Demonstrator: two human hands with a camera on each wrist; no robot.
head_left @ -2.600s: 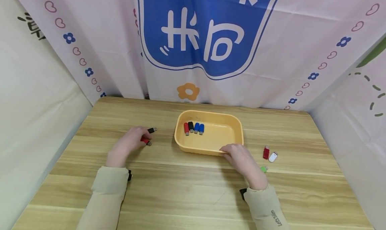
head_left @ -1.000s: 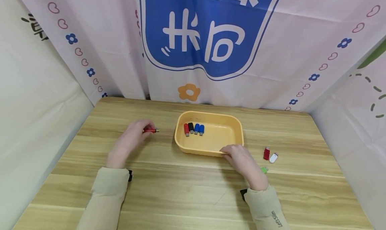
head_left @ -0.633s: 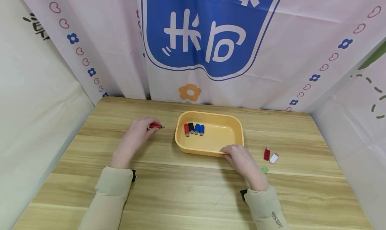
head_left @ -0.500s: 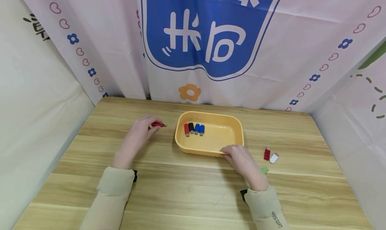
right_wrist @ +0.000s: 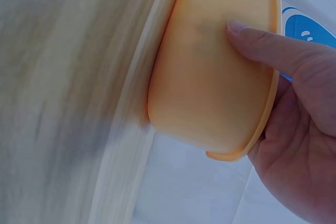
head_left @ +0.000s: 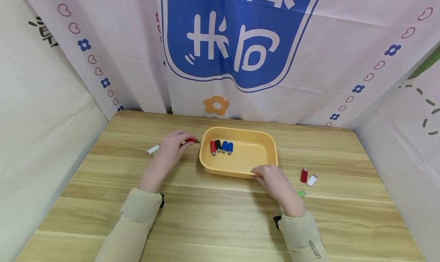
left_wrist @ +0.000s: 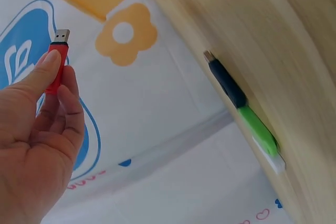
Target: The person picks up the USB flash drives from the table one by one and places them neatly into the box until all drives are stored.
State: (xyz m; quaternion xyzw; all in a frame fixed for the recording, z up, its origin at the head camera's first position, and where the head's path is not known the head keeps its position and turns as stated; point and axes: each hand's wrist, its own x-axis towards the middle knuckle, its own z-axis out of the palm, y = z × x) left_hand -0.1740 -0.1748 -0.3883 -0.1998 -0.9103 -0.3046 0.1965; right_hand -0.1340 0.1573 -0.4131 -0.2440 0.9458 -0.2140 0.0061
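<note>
My left hand (head_left: 173, 147) pinches a red USB flash drive (left_wrist: 59, 64) between thumb and fingers, its metal plug pointing outward. In the head view this drive (head_left: 191, 140) is just left of the yellow tray (head_left: 237, 173). With thumb outside and fingers over the rim, my right hand (head_left: 275, 181) grips the tray's near right wall (right_wrist: 210, 77). Inside the tray, at its left end, lie a red drive (head_left: 213, 147), a black drive (head_left: 218, 145) and two blue drives (head_left: 227, 147) side by side.
Right of the tray lie a dark red drive (head_left: 304, 175), a white drive (head_left: 312, 180) and a green drive (head_left: 301, 193), partly behind my right wrist. On the left are a white drive (head_left: 153, 149), a green drive (left_wrist: 257, 129) and a black drive (left_wrist: 227, 83). A printed curtain (head_left: 137, 82) hangs behind the table.
My left hand has picked up the red drive and carried it right to the tray's left side, uncovering the white and green drives. My right hand keeps its grip on the tray.
</note>
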